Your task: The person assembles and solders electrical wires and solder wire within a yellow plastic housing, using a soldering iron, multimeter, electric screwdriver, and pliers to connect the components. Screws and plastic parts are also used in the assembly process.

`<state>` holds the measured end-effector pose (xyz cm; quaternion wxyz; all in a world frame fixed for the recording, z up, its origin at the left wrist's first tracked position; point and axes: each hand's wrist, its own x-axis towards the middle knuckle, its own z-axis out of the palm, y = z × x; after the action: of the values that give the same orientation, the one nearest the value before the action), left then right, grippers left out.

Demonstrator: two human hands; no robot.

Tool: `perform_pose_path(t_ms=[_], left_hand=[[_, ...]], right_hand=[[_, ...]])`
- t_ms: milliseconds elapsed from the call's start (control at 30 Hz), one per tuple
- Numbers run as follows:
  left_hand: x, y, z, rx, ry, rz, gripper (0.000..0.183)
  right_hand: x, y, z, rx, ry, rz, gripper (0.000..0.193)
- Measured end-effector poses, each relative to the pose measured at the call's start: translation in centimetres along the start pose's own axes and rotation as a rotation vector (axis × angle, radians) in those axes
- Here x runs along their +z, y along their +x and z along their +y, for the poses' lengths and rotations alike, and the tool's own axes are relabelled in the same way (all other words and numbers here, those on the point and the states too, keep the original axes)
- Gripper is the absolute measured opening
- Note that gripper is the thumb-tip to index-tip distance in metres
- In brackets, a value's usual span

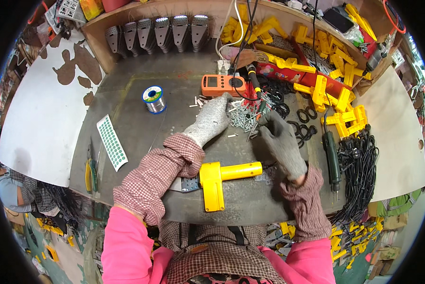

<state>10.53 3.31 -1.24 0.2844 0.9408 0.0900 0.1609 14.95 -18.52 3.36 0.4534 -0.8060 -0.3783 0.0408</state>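
Observation:
My left hand [212, 120], in a light grey glove, reaches to the left edge of a pile of silver screws [243, 116], just below an orange multimeter [223, 85]. Its fingers are pressed together; whatever they pinch is hidden. On the pile's right side is my right hand [284, 146], in a darker grey glove. Its fingers curl inward, and I cannot make out anything in them. Between my forearms and nearer to me lies a yellow plastic tool housing [213, 187] with a round handle pointing right. A perforated grey metal plate [190, 184] sticks out at its left.
A solder spool [154, 100], a green-dotted sticker sheet [112, 143] and pliers [90, 173] lie left. Black rubber rings [303, 127], an electric screwdriver [332, 158], bundled black cables [359, 170] and yellow parts [347, 118] crowd the right. Stacked metal plates [162, 35] stand behind.

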Motion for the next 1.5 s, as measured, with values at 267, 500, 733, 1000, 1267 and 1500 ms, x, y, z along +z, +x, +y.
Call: perform_pose_path(t_ms=[267,500,733,1000,1267,1500], left_hand=[[0.2,-4.9,3.5,-0.085,-0.808,-0.679,0.034],[0.3,-6.0,4.5,-0.021,-0.699,-0.778,0.039],[0.4,-6.0,6.0,0.039,-0.584,-0.742,0.041],[-0.6,-11.7,8.0,0.555,-0.05,-0.295,0.05],[-0.8,-4.1,2.4,0.259,0.115,-0.199,0.023],[0.2,-1.7,3.8,0.48,0.46,-0.421,0.024]], right_hand=[[-1.3,-9.0,-2.3,0.137,0.254,0.025,0.015],[1.6,-11.1,0.0,-0.136,-0.041,0.026,0.026],[1.4,-11.9,0.6,-0.223,-0.091,-0.049,0.024],[1.3,-12.0,0.3,-0.262,-0.249,-0.023,0.03],[2.3,-11.5,1.4,-0.341,-0.123,-0.055,0.028],[2.4,-11.3,1.4,-0.277,-0.148,-0.071,0.033]])
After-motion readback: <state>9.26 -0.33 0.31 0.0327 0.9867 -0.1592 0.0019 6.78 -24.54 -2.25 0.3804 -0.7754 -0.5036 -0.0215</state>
